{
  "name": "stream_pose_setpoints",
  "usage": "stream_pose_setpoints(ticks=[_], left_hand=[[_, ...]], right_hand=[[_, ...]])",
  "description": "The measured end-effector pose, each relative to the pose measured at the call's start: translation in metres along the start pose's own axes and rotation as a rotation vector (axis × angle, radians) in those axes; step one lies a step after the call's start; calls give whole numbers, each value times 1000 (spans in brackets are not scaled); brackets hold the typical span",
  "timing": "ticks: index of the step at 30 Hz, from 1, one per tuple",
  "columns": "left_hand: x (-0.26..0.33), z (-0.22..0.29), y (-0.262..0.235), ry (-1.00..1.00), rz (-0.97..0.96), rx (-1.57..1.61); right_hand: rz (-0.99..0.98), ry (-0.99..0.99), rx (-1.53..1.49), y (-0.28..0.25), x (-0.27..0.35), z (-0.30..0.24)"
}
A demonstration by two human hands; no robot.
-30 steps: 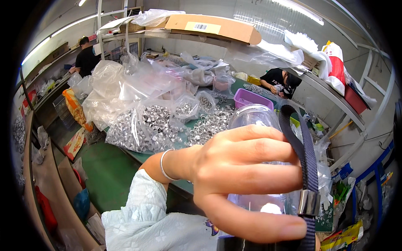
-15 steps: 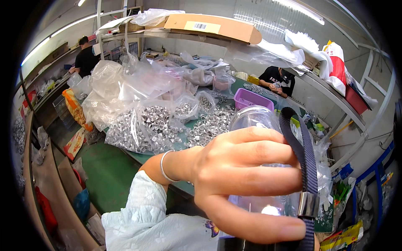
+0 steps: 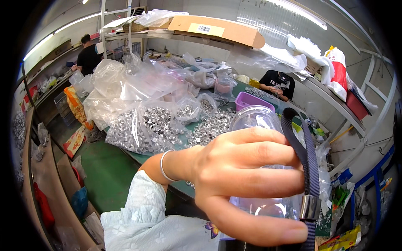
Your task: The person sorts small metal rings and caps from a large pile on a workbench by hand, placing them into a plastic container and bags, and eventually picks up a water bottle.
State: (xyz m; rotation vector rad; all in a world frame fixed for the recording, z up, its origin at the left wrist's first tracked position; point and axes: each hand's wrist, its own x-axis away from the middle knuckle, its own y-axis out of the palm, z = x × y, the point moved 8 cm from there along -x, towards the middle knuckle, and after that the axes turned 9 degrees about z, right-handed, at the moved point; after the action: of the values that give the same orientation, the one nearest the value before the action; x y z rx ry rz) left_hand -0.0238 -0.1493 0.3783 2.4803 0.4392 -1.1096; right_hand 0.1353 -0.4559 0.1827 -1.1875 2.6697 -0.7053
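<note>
My left hand is wrapped round a large clear bottle, close in front of me. Its fingers lie across the bottle's side, and the thumb is lower down. A black woven strap with a shiny metal clasp runs past the fingertips. Something dark shows below the bottle at the lower edge. A silver bangle circles my left wrist above a pale sleeve. Only a small patch of skin shows beside the strap's lower end, perhaps my right hand; its fingers are hidden.
Behind the bottle, a green table bears a clear bag of metal rings, loose rings and a purple basket. A shelf with a cardboard box spans above. One person sits beyond; another is far left.
The bottle and strap have shifted very slightly to the right in the view. My left hand keeps the same grip, and the background has shifted slightly.
</note>
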Motion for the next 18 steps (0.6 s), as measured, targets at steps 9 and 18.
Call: stream_pose_setpoints(ticks=[9, 18], left_hand=[[-1, -1, 1, -39, -9, 16], [17, -14, 5, -452, -251, 213]], right_hand=[[11, 21, -10, -2, 1, -1], [33, 37, 19, -2, -3, 4]])
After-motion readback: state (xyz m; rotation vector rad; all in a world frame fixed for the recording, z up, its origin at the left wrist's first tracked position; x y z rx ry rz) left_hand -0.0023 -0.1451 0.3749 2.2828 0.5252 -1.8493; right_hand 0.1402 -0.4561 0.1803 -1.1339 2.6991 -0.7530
